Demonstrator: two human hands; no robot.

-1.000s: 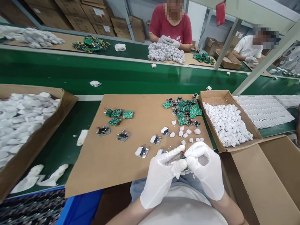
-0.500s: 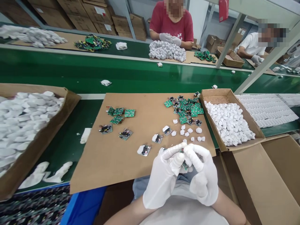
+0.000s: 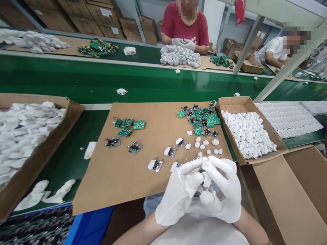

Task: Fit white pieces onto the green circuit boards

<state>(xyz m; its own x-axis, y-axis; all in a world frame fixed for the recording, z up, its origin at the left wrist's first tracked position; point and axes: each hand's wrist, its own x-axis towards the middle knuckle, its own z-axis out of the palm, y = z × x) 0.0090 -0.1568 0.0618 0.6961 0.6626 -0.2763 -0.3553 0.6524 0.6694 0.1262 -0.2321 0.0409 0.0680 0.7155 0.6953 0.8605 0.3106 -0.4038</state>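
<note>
My left hand (image 3: 178,192) and my right hand (image 3: 226,190), both in white gloves, meet in front of my lap at the near edge of the cardboard sheet (image 3: 122,183). Between their fingertips is a small circuit board (image 3: 201,169), mostly covered by the gloves, with a white piece (image 3: 206,180) against it. Both hands are closed around this board. Just beyond my fingers lie several loose white pieces (image 3: 202,147). To their left, circuit boards with white pieces on them (image 3: 155,165) rest on the sheet.
A heap of green boards (image 3: 204,117) lies at the sheet's far right, beside a box of white pieces (image 3: 249,136). Another box (image 3: 74,109) holds white parts at left. A green conveyor belt (image 3: 143,81) runs beyond, with a co-worker (image 3: 184,27) across it.
The fingers of my right hand have shifted around the board, and the white piece between my hands shows more plainly. White-topped items on the belt have moved right. The view has shifted slightly.
</note>
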